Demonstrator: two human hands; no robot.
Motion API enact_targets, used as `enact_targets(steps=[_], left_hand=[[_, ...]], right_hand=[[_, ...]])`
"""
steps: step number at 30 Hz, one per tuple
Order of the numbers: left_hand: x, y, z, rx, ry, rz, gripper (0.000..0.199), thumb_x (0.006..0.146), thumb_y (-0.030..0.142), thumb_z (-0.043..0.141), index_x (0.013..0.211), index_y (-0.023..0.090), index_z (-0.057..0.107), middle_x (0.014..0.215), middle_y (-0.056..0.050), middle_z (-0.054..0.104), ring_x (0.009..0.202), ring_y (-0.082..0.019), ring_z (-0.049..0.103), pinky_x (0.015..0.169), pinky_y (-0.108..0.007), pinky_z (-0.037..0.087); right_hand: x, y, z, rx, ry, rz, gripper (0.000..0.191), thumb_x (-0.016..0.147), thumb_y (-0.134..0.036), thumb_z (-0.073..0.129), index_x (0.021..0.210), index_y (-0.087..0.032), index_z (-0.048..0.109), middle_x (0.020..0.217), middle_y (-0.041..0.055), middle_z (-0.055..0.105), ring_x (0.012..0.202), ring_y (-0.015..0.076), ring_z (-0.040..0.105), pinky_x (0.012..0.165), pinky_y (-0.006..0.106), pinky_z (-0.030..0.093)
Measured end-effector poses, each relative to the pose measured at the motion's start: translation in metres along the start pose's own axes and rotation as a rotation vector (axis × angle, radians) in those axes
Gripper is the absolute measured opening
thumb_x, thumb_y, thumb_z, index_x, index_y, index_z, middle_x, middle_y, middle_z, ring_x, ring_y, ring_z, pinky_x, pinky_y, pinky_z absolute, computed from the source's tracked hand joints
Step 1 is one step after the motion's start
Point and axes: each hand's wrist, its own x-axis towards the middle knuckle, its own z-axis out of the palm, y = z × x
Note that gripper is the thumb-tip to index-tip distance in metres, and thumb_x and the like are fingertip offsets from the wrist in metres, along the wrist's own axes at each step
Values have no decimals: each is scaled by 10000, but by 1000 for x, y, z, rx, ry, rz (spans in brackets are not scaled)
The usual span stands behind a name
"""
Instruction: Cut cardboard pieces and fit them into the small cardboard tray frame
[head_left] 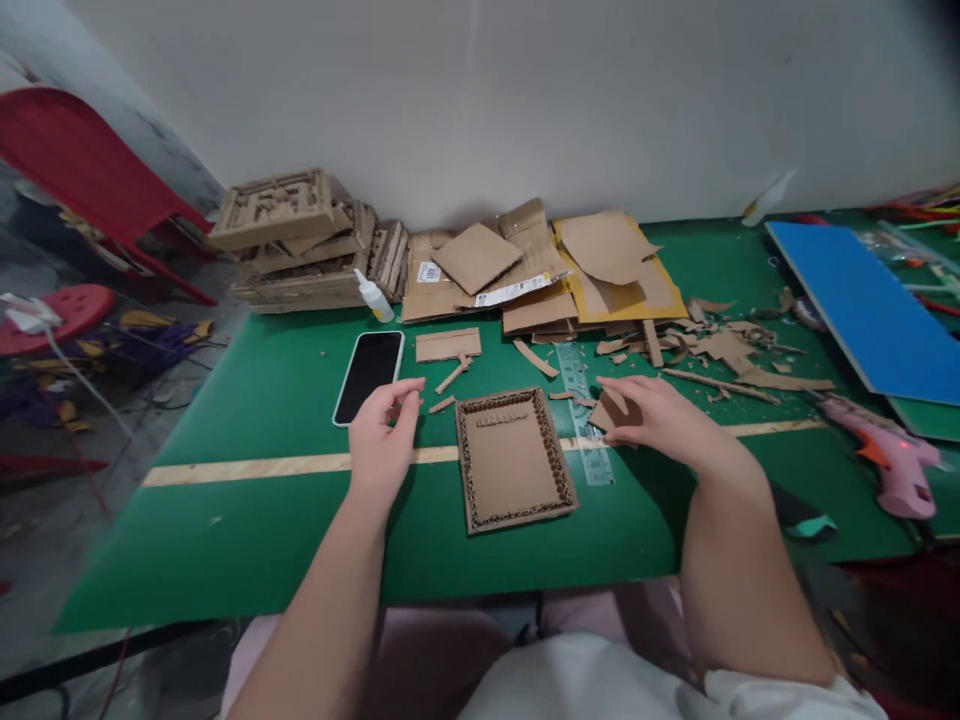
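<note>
A shallow cardboard tray with a raised corrugated rim lies on the green table between my hands. Along its upper inside edge runs a short strip of corrugated cardboard. To the left of the tray, my left hand hovers near a phone, thumb and forefinger drawn together; whatever they pinch, if anything, is too small to make out. Over on the right, my right hand grips a small cardboard piece beside a clear ruler. My palm and fingers partly cover that piece.
The white-edged phone and a glue bottle are at left. Stacked cardboard panels, cardboard sheets and scraps line the back. At right are a pink glue gun, a blue board and a dark-handled tool.
</note>
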Motion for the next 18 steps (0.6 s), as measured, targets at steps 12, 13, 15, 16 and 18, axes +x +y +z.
enact_targets(steps=[12, 13, 15, 16, 18], left_hand=[[-1, 2, 3, 17, -20, 5, 212, 842, 308, 522, 969, 211, 662, 940, -37, 664, 804, -159, 627, 736, -294, 499], [-2, 4, 4, 18, -21, 11, 209, 844, 303, 523, 971, 213, 662, 937, -36, 665, 811, -159, 626, 740, -294, 499], [-4, 9, 5, 21, -30, 33, 199, 849, 284, 522, 975, 216, 660, 931, -30, 667, 821, -154, 625, 740, -283, 500], [-6, 12, 7, 27, -37, 52, 191, 851, 271, 522, 971, 215, 660, 929, -26, 668, 823, -148, 623, 736, -274, 501], [-10, 21, 10, 51, -57, 121, 172, 853, 239, 524, 955, 211, 659, 927, -19, 668, 826, -137, 618, 726, -252, 501]], right_hand=[[-8, -23, -22, 446, 284, 75, 677, 782, -354, 581, 1391, -344, 286, 905, 41, 643, 792, 194, 620, 666, 320, 528], [-10, -27, -22, 502, 321, 59, 709, 765, -358, 608, 1396, -324, 286, 871, 40, 656, 810, 200, 624, 692, 328, 532], [-11, -35, -21, 585, 357, 16, 759, 741, -341, 645, 1404, -306, 276, 841, 33, 679, 837, 204, 632, 742, 344, 537], [-11, -39, -19, 613, 361, -14, 765, 740, -324, 649, 1406, -306, 271, 856, 29, 690, 849, 201, 635, 766, 352, 537], [-11, -46, -14, 648, 368, -98, 744, 759, -284, 632, 1407, -305, 268, 902, 22, 707, 877, 194, 636, 810, 368, 533]])
